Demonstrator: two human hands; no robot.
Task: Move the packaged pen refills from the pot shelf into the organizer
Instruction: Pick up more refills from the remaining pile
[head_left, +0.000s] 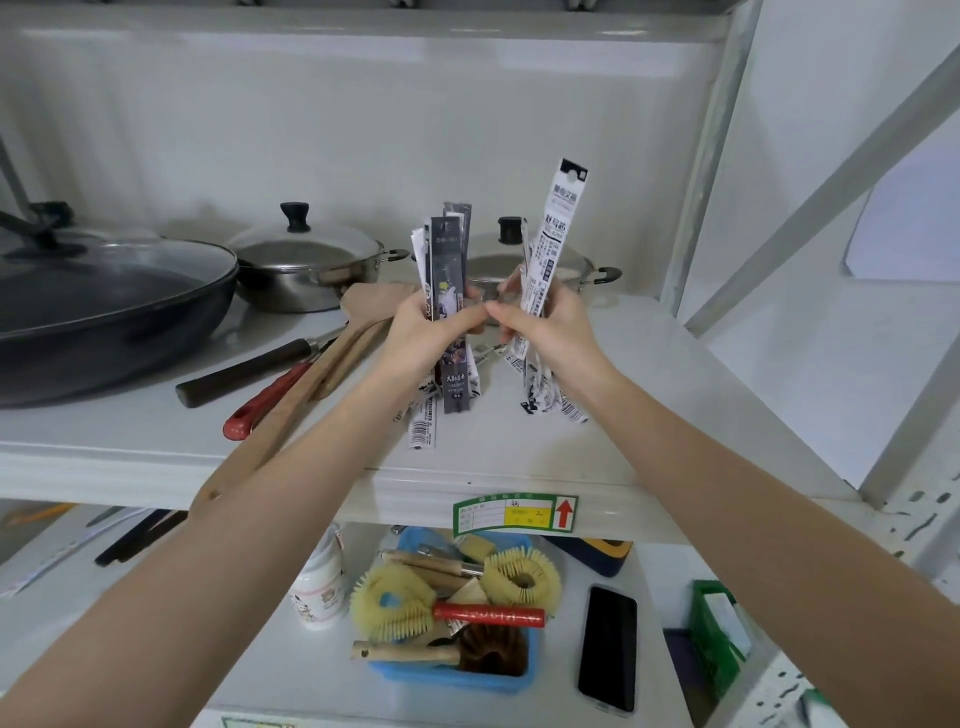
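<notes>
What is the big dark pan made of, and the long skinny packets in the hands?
The dark pan looks like metal with a matte dark coating, under a see-through glass lid. The packets in the left hand and right hand look like thin glossy plastic film, printed and slightly crinkled.

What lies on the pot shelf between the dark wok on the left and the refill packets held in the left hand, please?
In the head view, wooden spatulas and a red-handled utensil lie between the wok and the left hand's refill packets.

White shelf (649, 415); wok (104, 312); lidded pots (306, 270); wooden spatulas (311, 384).
</notes>
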